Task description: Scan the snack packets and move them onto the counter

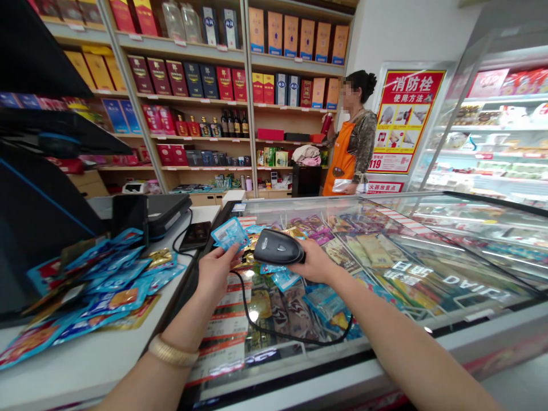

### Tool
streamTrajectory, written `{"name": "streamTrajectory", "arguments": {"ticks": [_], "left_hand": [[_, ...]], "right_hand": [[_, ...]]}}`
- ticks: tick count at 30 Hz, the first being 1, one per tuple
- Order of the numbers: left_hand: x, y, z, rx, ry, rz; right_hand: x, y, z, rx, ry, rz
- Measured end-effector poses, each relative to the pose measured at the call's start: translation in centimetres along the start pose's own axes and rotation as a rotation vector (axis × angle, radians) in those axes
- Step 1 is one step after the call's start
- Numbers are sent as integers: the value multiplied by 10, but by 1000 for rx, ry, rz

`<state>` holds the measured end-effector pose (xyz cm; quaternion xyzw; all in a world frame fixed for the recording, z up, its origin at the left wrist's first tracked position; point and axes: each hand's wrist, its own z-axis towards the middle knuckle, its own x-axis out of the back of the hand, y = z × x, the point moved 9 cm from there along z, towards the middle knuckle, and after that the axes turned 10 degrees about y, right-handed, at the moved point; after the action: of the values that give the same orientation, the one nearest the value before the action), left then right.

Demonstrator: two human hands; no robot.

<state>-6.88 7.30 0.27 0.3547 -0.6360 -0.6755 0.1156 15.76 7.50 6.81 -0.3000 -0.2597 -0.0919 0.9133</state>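
Note:
Over the glass top of a display freezer [299,337], my left hand [218,271] pinches a small blue snack packet [230,233] with its barcode side showing. Close to its right, my right hand [314,260] is wrapped round a black handheld barcode scanner [278,247], its head pointing left at the packet. The scanner's cable [295,341] loops across the glass. Beneath the scanner lie more blue packets [286,278] and some gold ones, partly hidden by it. To the left, a heap of blue and gold snack packets [113,297] covers part of the white counter [81,365].
A dark phone [196,235] lies on the counter's edge, near a black checkout machine [38,217]. Beyond the freezer a person in an orange apron [345,154] stands by shelves of boxed bottles [209,80]. A lit chiller [505,131] is at the right.

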Motion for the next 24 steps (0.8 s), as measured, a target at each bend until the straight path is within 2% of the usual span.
{"name": "streamTrajectory", "arguments": {"ticks": [8, 11, 15, 18, 21, 24], "left_hand": [[0, 0, -1, -7, -6, 5], [1, -1, -2, -10, -21, 23], [-2, -1, -1, -60, -41, 110], [-13, -3, -3, -65, -113, 132], [-25, -6, -7, 12, -188, 20], [-29, -8, -7, 70, -182, -85]], "right_hand": [[0, -4, 1, -4, -8, 32], [4, -4, 2, 9, 35, 26], [27, 11, 4, -35, 210, -42], [48, 31, 3, -94, 359, -108], [62, 51, 1, -150, 450, -145], [71, 61, -2, -178, 506, -163]]}}
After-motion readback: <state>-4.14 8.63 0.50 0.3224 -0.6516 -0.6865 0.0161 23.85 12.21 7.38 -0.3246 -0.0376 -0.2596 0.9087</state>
